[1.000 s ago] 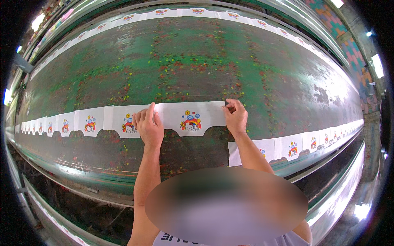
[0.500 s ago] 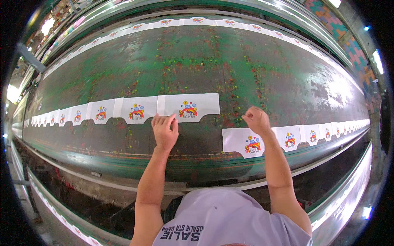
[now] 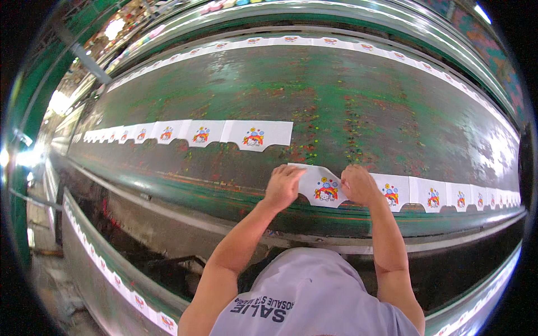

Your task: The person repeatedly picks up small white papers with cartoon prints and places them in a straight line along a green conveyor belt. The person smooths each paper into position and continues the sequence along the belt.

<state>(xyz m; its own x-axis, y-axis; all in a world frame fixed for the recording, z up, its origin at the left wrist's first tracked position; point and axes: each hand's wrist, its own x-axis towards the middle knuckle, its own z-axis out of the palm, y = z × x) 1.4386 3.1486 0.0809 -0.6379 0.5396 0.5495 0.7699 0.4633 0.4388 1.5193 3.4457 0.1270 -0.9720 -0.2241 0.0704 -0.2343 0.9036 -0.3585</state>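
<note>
Left hand [image 3: 282, 185] and right hand [image 3: 360, 183], spaced apart, clamp opposite ends of one printed white panel [image 3: 325, 190]; three panel rows [image 3: 256, 136] occupy the green table [image 3: 252, 92].

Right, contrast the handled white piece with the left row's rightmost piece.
The handled piece has the left hand and right hand on it; the rightmost piece lies untouched. The handled piece's upper edge slopes down at right; the rightmost piece's runs nearly straight. Both are white and printed in similar colours.
</note>
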